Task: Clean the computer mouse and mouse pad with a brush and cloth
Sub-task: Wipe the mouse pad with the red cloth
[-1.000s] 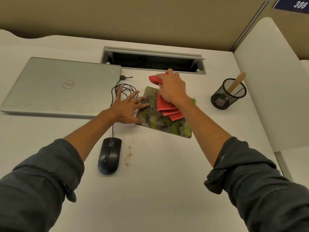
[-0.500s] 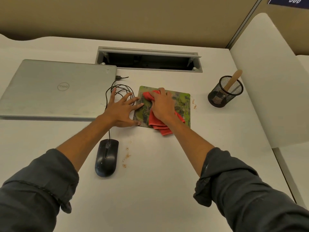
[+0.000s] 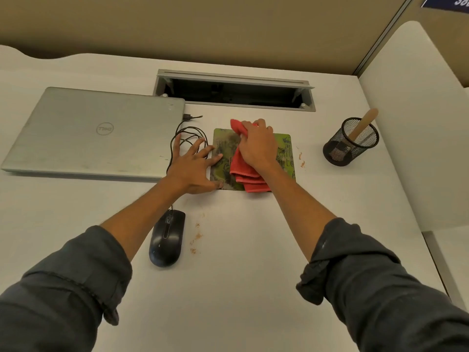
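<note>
Brush handle (image 3: 364, 124) stands in mesh cup (image 3: 350, 146) — right hand (image 3: 256, 146) fingers clutch cloth (image 3: 243, 171), left hand (image 3: 193, 166) splayed.

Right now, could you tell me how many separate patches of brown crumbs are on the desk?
2. One crumb patch lies just right of the mouse; a smaller crumb patch sits off the mouse pad's right edge. More may hide under the cloth or hands.

Office cubicle, white desk (image 3: 228, 288), partition panels (image 3: 228, 24), closed laptop (image 3: 96, 130), pen cup (image 3: 351, 143)
</note>
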### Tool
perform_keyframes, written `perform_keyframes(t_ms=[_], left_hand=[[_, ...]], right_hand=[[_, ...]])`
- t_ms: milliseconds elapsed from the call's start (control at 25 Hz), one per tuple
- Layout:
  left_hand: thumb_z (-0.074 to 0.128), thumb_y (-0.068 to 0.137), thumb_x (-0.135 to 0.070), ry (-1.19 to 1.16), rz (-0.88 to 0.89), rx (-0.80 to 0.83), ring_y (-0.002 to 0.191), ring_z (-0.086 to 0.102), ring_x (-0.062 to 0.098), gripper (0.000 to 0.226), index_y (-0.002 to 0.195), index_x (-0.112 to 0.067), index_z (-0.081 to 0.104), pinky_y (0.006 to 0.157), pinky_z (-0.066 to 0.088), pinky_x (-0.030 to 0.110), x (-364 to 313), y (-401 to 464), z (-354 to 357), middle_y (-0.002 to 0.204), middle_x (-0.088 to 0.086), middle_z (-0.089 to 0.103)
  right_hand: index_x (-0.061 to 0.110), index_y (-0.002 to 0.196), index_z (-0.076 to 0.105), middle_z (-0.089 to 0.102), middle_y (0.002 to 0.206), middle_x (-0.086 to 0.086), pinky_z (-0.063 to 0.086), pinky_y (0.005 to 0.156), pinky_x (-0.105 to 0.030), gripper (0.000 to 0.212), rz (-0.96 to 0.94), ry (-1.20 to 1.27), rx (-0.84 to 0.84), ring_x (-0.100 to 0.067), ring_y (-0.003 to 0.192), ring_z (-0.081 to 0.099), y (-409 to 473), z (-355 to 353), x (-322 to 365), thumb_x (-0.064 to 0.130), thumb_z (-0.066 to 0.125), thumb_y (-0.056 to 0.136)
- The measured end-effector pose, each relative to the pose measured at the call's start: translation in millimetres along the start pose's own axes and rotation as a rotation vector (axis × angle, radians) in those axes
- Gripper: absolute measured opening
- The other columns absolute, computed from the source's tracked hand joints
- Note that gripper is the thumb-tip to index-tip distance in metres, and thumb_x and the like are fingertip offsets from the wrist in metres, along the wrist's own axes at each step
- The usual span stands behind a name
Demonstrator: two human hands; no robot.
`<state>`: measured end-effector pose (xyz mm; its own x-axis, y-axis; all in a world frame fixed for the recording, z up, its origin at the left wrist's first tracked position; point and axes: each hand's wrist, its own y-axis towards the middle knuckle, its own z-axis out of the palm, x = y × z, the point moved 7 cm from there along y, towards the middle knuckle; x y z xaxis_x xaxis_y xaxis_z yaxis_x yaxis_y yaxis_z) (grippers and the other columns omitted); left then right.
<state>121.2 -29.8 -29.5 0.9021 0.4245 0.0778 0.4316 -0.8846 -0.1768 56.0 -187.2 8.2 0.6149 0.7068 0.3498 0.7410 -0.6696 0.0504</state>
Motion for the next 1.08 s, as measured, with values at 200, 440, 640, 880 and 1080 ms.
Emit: perform_keyframes(t_ms=[200,440,640,880,1080], left_hand=[[0.022,0.073,-0.087,-0.001,0.005,-0.028,0.148,-0.004,0.021,0.087,0.149,-0.043,0.013,0.104,-0.025,0.064,-1,-3,0,0.160,-0.005,0.014],[0.049,0.077,-0.075,-0.161,0.017,0.025,0.148,0.002,0.019,0.093,0.150,-0.025,0.021,0.107,-0.022,0.061,12,9,-10,0.158,-0.001,0.021],[0.066,0.069,-0.068,-0.273,-0.056,0.095,0.147,-0.010,0.018,0.118,0.152,-0.021,-0.004,0.106,-0.023,0.058,20,17,-2,0.162,0.000,-0.002],[0.062,0.069,-0.072,-0.233,0.017,0.139,0.147,-0.013,0.018,0.107,0.152,-0.032,0.009,0.104,-0.024,0.064,21,25,5,0.162,-0.004,0.002],[0.064,0.065,-0.074,-0.164,0.018,0.239,0.146,-0.017,0.019,0.112,0.151,-0.034,0.005,0.102,-0.026,0.065,24,29,9,0.161,-0.005,-0.004]], right_hand=[[0.025,0.131,0.057,0.050,0.128,-0.011,0.047,0.090,-0.045,0.037,-0.074,-0.076,0.123,-0.033,0.117,0.047,-28,12,0,0.024,0.050,0.095],[0.025,0.136,0.050,0.044,0.134,-0.011,0.047,0.089,-0.043,0.038,-0.171,-0.151,0.139,-0.032,0.119,0.045,-5,22,34,0.024,0.047,0.098],[0.026,0.131,0.054,0.043,0.132,-0.012,0.046,0.087,-0.042,0.034,-0.232,-0.221,0.198,-0.032,0.118,0.044,-3,26,45,0.024,0.050,0.098],[0.031,0.131,0.056,0.042,0.133,-0.010,0.050,0.081,-0.045,0.040,-0.298,-0.217,0.227,-0.035,0.123,0.039,-72,25,44,0.036,0.059,0.091],[0.027,0.133,0.053,0.040,0.137,-0.011,0.051,0.079,-0.042,0.043,-0.273,-0.228,0.188,-0.034,0.119,0.042,-105,26,46,0.022,0.059,0.091]])
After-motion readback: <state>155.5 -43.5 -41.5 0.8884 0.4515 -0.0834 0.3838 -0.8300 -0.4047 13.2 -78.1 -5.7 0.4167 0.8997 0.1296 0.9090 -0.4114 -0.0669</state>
